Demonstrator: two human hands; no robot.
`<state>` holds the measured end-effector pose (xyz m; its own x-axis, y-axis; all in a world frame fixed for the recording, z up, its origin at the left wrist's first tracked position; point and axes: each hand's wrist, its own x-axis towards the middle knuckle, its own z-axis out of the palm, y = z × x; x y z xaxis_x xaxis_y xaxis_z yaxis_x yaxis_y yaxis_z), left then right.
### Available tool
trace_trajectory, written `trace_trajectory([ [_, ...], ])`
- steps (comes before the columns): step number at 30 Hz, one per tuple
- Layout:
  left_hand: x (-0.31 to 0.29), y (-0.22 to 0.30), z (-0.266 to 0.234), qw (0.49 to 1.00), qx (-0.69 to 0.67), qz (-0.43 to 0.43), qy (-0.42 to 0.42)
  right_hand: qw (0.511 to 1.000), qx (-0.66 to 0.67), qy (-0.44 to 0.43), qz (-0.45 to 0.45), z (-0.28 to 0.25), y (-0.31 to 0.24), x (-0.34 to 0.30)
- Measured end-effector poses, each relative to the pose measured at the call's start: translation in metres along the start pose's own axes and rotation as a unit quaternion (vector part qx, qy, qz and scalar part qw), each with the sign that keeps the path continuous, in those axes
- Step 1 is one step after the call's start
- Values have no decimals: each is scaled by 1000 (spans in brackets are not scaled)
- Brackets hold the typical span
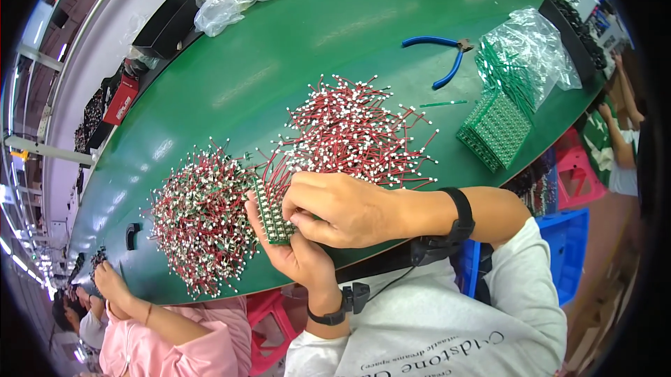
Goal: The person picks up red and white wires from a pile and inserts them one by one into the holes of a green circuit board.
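Note:
My left hand (302, 259) is closed around the edges of a small green circuit board panel (271, 210) with rows of light-coloured parts on it. Over the panel's right side, my right hand (342, 209) has its fingers curled and pressed together; whatever they pinch is hidden. Just beyond both hands lies a heap of short red wires (349, 132) with white connectors at their ends. To the left of the panel spreads a second heap of red wires (203, 219), mixed with white connectors and small green pieces.
Blue-handled cutters (447, 62) lie spread on the green table (279, 48). At the right are stacked green panels (498, 129), thin green strips and a clear plastic bag (535, 45). Black bins (166, 26) line the far edge. A co-worker in pink (182, 335) works at the left.

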<state>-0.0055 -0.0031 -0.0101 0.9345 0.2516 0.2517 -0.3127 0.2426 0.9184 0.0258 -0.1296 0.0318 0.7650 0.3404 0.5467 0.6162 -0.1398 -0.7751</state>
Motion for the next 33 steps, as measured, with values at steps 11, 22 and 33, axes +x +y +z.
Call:
trace_trajectory([
  [11, -8, 1, 11, 999, 11, 26, -42, 983, -148, 89, -56, 10, 5, -2],
  [22, -11, 0, 8, 996, -62, -39, -41, 974, -176, 118, -76, 14, 5, -3],
  [33, -7, 0, 5, 997, 26, 27, -74, 965, -225, 96, -90, 14, 6, -3],
])
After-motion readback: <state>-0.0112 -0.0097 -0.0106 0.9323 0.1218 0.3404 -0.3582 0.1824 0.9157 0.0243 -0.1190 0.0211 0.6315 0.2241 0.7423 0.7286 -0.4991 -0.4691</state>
